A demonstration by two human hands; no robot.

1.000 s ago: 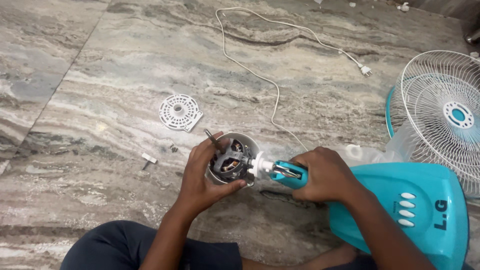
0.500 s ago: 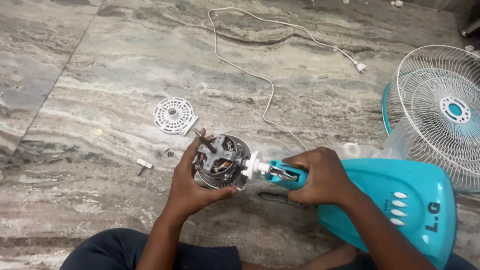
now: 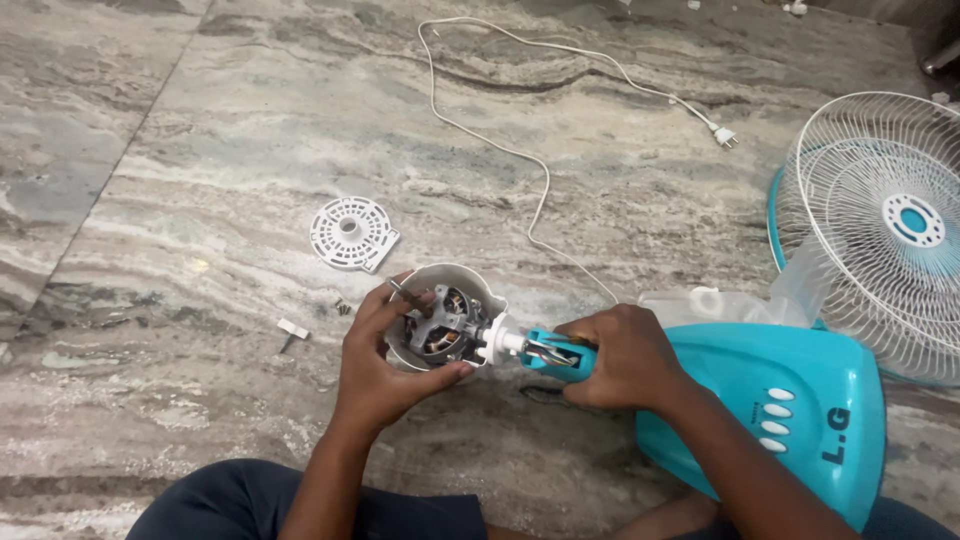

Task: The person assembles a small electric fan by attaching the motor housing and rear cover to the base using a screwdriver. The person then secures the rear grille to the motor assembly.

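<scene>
My left hand (image 3: 378, 372) grips the fan motor (image 3: 442, 322), a metal block with copper windings and a shaft sticking up, sitting in its white rear housing (image 3: 452, 279). My right hand (image 3: 612, 357) is closed around the teal neck (image 3: 553, 352) of the fan stand, just right of the motor's white joint. The teal fan base (image 3: 790, 410) with white buttons lies under my right forearm.
A white round vented cover (image 3: 352, 233) lies on the marble floor up-left of the motor. Small screws (image 3: 344, 307) and a little white part (image 3: 293, 330) lie to the left. A white power cord (image 3: 540, 185) with plug (image 3: 728, 138) runs behind. A white wire fan guard (image 3: 890, 225) sits at right.
My left hand has turned the motor, which tilted up out of the white housing half a second ago and now sits lower inside it. My right hand has kept its hold on the neck.
</scene>
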